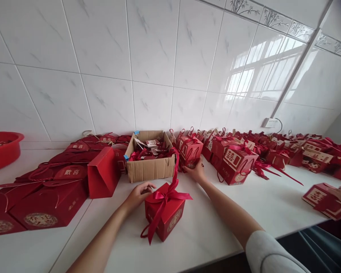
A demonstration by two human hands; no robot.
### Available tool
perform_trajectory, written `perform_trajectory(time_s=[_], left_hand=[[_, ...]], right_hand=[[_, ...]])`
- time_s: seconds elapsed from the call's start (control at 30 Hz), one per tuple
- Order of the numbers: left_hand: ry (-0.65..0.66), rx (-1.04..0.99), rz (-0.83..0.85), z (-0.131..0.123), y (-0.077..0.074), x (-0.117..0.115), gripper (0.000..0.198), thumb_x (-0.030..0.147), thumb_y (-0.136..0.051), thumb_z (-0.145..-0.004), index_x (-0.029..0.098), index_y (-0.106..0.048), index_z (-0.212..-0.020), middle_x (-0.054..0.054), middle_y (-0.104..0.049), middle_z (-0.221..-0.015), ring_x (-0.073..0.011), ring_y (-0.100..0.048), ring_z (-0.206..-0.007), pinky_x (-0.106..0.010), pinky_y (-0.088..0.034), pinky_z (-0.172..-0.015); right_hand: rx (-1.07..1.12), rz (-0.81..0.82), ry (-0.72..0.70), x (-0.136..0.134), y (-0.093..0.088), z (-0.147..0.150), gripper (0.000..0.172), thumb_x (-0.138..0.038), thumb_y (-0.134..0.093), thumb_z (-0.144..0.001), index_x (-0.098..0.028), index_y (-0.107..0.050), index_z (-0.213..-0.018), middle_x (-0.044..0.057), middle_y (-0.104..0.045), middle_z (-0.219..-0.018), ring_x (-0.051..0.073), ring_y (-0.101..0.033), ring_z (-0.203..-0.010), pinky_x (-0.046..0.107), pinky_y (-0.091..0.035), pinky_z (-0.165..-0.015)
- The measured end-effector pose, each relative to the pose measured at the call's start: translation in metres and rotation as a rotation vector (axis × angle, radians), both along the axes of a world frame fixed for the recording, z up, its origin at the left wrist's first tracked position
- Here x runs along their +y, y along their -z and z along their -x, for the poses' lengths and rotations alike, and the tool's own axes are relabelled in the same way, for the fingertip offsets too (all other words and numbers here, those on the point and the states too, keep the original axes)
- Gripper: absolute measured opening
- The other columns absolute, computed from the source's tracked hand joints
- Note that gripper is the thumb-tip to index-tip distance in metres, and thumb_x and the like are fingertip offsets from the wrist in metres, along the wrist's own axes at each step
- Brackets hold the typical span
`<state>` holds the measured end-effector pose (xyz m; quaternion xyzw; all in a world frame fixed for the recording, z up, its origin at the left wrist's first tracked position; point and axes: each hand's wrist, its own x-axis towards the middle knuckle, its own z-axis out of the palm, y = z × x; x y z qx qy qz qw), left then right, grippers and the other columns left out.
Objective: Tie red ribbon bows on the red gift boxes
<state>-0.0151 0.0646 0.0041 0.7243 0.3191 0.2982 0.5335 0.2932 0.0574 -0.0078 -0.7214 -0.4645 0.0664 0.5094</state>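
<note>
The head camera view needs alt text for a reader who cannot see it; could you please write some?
A person's left hand is beside a ribbon-tied red cardboard gift box, while the right hand grasps a second red cardboard gift box further back. On the white table, an open brown cardboard carton stands between groups of red boxes.

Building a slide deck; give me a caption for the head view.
Left hand beside a bow-tied red box, right hand touching a second red box near an open carton.
</note>
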Motion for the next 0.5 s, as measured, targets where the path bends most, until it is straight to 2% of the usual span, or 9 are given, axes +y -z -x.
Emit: perform_trajectory(time_s=[0.1, 0.27, 0.4, 0.5], left_hand=[[0.008, 0.003, 0.007, 0.000, 0.004, 0.006, 0.039, 0.044, -0.064, -0.065, 0.015, -0.061, -0.091, 0.000, -0.055, -0.070, -0.0174, -0.051, -0.066, -0.026, -0.036, -0.062], [0.032, 0.000, 0.018, 0.001, 0.008, 0.010, 0.039, 0.043, -0.064, -0.067, 0.015, -0.059, -0.093, 0.000, -0.054, -0.070, -0.0163, -0.049, -0.065, -0.026, -0.035, -0.063], [0.027, -0.002, 0.008, 0.002, 0.008, 0.009, 0.035, 0.038, -0.063, -0.068, 0.015, -0.060, -0.094, 0.000, -0.056, -0.072, -0.0166, -0.051, -0.067, -0.026, -0.036, -0.066], [0.017, 0.008, 0.001, 0.002, 0.007, 0.009, 0.036, 0.039, -0.064, -0.068, 0.015, -0.060, -0.094, -0.001, -0.056, -0.071, -0.0167, -0.051, -0.067, -0.026, -0.036, -0.065]], right_hand=[[-0.008, -0.003, 0.009, 0.029, 0.003, 0.010, 0.105, -0.049, -0.072, -0.062, -0.012, -0.015, -0.142, 0.023, -0.050, -0.131, 0.035, -0.054, -0.115, 0.044, -0.045, -0.089], [-0.007, 0.086, 0.046, 0.064, 0.003, 0.031, 0.102, -0.045, -0.069, -0.065, -0.009, -0.017, -0.145, 0.028, -0.048, -0.131, 0.039, -0.057, -0.109, 0.047, -0.044, -0.085], [-0.009, 0.095, 0.058, 0.080, 0.004, 0.041, 0.080, -0.040, -0.053, -0.078, -0.009, -0.021, -0.145, 0.029, -0.049, -0.129, 0.038, -0.057, -0.109, 0.048, -0.042, -0.089], [-0.026, 0.050, 0.026, 0.082, 0.009, 0.040, 0.080, -0.037, -0.055, -0.076, -0.012, -0.022, -0.145, 0.024, -0.053, -0.127, 0.034, -0.057, -0.109, 0.046, -0.044, -0.088]])
